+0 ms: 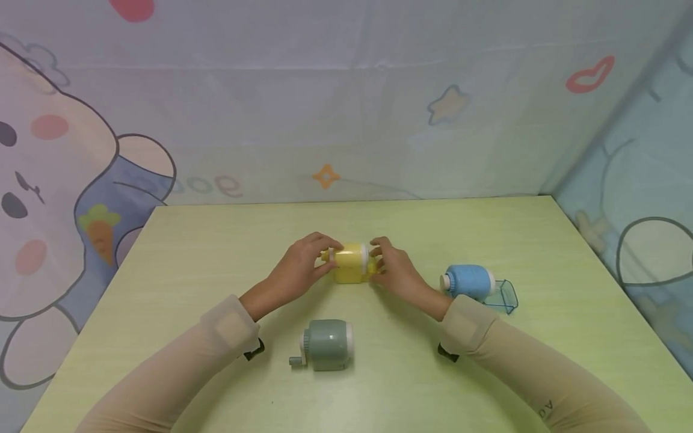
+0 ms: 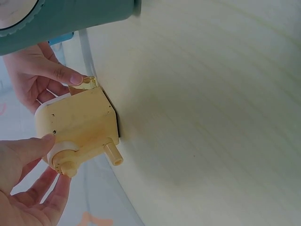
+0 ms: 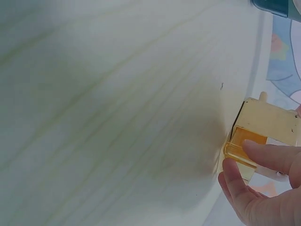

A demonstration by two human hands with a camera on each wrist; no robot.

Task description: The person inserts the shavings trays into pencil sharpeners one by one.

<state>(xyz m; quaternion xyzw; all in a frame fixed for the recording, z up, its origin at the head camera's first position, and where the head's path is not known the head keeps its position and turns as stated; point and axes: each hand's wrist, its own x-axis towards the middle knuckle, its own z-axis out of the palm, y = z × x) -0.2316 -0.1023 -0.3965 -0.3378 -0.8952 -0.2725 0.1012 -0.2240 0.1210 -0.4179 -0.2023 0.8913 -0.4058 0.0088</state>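
My left hand [image 1: 295, 267] holds the yellow sharpener [image 1: 349, 264]; right hand [image 1: 402, 273] pinches its amber tray [image 3: 241, 135], part out. Blue tray [image 1: 503, 299] at right looks done, grey sharpener [image 1: 328, 344] pending.

Head view, and the left hand [image 1: 298, 267] covered part of the yellow pencil sharpener [image 1: 349, 266]! Left wrist view, the top edge (the left one, too) clipped the green pencil sharpener [image 2: 70, 21]!

A yellow pencil sharpener [image 1: 349, 264] sits upright near the middle of the tabletop [image 1: 216, 252], white-rimmed at its right end, where a translucent yellow drawer [image 3: 241, 133] projects. A stubby peg [image 2: 113, 154] juts leftward. The left hand [image 1: 296, 266] grips its body; the right hand [image 1: 400, 273] pinches the drawer.
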